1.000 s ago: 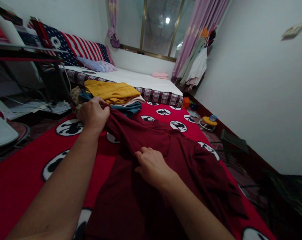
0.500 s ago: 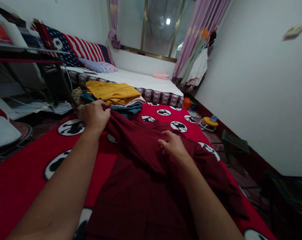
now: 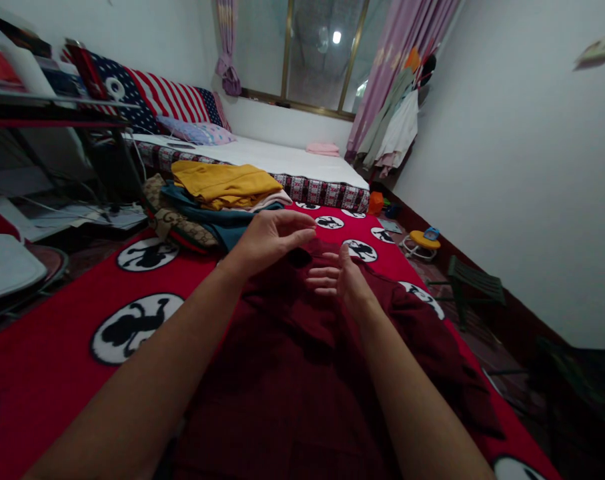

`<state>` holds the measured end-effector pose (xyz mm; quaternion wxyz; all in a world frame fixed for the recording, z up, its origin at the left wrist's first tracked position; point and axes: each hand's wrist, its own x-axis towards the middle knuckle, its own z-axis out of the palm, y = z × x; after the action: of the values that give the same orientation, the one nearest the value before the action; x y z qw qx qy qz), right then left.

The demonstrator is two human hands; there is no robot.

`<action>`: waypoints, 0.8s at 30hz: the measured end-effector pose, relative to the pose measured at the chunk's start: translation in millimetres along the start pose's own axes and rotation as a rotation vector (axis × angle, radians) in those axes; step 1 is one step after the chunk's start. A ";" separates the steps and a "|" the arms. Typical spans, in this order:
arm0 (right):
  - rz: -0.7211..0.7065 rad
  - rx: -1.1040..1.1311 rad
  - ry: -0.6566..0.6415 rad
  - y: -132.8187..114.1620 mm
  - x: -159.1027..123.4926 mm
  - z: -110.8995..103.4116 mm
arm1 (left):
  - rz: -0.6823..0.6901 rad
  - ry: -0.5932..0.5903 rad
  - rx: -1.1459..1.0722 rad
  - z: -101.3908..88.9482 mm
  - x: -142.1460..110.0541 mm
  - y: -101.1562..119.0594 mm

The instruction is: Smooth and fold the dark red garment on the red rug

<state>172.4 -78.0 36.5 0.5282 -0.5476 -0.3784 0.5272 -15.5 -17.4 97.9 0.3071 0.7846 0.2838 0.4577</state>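
A dark red long-sleeved garment (image 3: 282, 353) lies spread over the red blanket (image 3: 52, 333), its left side folded in toward the middle. My left hand (image 3: 275, 237) is above the far part of the garment, thumb and fingers apart with nothing visible between them. Facing it, my right hand (image 3: 345, 280) is open, its fingers stretched out over the cloth. Whether it touches the garment I cannot tell. One sleeve (image 3: 452, 360) stretches out toward the lower right.
Beyond my left hand is a pile of clothes, with a yellow garment (image 3: 225, 183) on top, teal cloth (image 3: 197, 207) below and a patterned brown item (image 3: 182, 227) beside it. A bed (image 3: 262, 157) stands by the window. A green folding stool (image 3: 475, 280) is at right.
My left hand has let go of the garment's left part and moved right, bringing that cloth inward. My right hand's fingers have straightened.
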 end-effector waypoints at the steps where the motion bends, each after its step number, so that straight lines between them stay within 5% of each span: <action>1: 0.059 0.062 -0.017 -3.1 -2.0 -2.5 | 0.052 -0.015 -0.066 4.4 -0.8 8.5; 4: 0.173 0.143 -0.016 -2.8 -2.0 -17.4 | 0.075 0.104 -0.084 -0.6 -1.8 17.3; 7: 0.175 0.044 -0.044 6.6 3.0 -23.2 | -0.056 0.171 0.024 -18.3 -0.9 6.7; 11: 0.026 -0.261 0.019 25.1 7.5 -1.4 | -0.136 0.058 0.180 -24.6 -1.1 -1.0; 16: -0.136 -0.548 0.069 48.7 7.1 26.7 | -0.050 -0.077 0.268 -0.1 -6.1 13.7; 24: -0.122 0.146 0.150 36.6 7.7 14.2 | 0.092 -0.546 0.430 38.2 -58.7 9.4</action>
<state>154.5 -73.7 0.9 0.6246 -0.5216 -0.3312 0.4777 -4.5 -74.6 58.0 0.1783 0.9369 0.2454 0.1738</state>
